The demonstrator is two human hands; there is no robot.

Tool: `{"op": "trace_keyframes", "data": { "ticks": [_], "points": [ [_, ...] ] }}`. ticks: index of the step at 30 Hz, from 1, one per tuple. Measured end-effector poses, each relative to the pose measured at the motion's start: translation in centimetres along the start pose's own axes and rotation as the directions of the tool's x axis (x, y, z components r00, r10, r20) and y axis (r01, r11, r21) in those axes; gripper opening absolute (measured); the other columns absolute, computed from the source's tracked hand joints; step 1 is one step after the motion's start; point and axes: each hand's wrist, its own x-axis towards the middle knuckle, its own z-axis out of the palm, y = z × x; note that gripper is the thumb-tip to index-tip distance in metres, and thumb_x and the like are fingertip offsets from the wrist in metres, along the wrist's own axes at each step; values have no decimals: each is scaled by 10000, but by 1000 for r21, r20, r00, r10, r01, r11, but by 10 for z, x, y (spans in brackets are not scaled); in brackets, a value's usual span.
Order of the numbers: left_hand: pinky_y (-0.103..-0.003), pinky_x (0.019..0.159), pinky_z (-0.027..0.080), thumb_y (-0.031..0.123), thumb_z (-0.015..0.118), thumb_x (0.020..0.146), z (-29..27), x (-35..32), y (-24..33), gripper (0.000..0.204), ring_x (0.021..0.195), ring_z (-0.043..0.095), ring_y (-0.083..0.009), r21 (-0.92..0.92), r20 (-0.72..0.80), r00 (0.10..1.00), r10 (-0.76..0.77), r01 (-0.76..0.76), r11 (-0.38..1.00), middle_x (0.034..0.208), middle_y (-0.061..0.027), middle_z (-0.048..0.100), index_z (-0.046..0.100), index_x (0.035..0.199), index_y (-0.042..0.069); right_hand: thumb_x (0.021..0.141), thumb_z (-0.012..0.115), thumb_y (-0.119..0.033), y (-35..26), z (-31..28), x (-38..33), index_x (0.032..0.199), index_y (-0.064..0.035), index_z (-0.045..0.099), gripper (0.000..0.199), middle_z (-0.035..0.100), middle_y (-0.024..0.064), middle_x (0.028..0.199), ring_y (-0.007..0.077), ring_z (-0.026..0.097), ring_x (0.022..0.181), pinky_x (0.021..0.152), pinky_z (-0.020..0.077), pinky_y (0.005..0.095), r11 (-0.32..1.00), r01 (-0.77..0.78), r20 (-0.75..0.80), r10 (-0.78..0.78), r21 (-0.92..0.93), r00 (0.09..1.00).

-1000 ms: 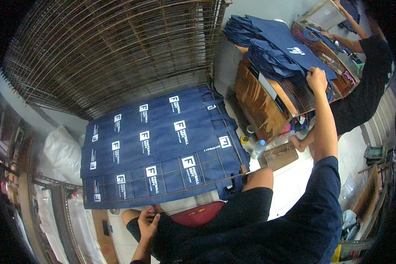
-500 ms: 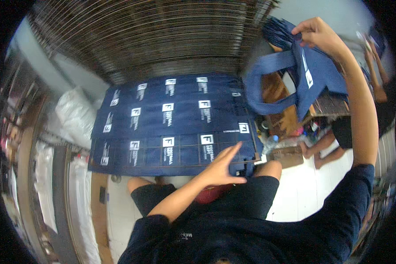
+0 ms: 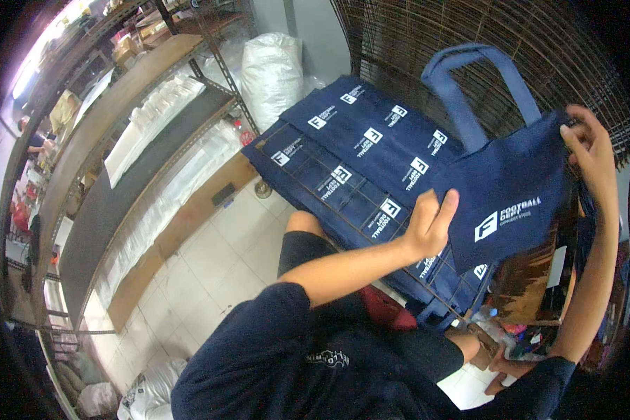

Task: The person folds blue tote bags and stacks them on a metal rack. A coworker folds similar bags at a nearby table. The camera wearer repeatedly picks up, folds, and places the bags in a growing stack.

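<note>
A navy fabric tote bag with a white print hangs in front of me, its lighter blue loop handle standing up at the top. My right hand pinches the bag's upper right corner between thumb and fingers. Beside the bag's left edge is my left hand, thumb raised and apart from the fingers; it grips nothing that I can see. Below and behind, more navy printed bags lie in overlapping rows on a wire rack, partly covered by the bag I hold.
Metal shelving with dark boards and white plastic-wrapped stacks stands at left. A full white sack is behind the rack. A tall panel of wire racks leans at the back. Lower right are a wooden table and a plastic bottle.
My view has swung left. The right hand has brought the bag from the far right side to over the rack, and the bag has spread out. My left hand is now beside it.
</note>
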Motion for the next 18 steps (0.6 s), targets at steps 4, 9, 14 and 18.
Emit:
{"op": "trace_keyframes", "data": {
  "ticks": [4,9,14,18],
  "points": [
    [-436,639,416,263,371,971,3,47,53,359,732,550,-438,-115,-48,995,83,-88,989,730,-237,556,522,822,-26,885,548,-389,54,-17,-38,1372,-91,381,595,573,41,814,73,494,622,537,385,234,992,-119,-235,127,48,964],
    [-475,639,417,388,371,965,8,99,2,487,730,569,-438,24,26,996,-89,89,996,679,-229,570,519,758,-28,870,363,-678,113,126,-247,1296,-41,409,768,591,122,1070,235,589,798,763,443,429,427,-847,682,518,317,517],
    [-498,656,430,377,370,953,-8,123,-48,492,757,569,-464,195,13,990,-137,132,972,712,-270,581,561,766,-36,796,321,-766,-12,226,-299,1256,-123,438,799,531,274,1197,406,619,919,713,533,491,-476,-770,890,64,425,452],
    [-480,646,444,388,350,958,-76,157,-22,532,688,601,-395,222,-35,999,13,-5,975,686,-244,593,561,731,-44,925,374,-512,-50,231,-221,1263,-138,424,507,504,219,1244,404,569,1024,767,521,524,-565,-623,783,67,541,619]
  ]
}}
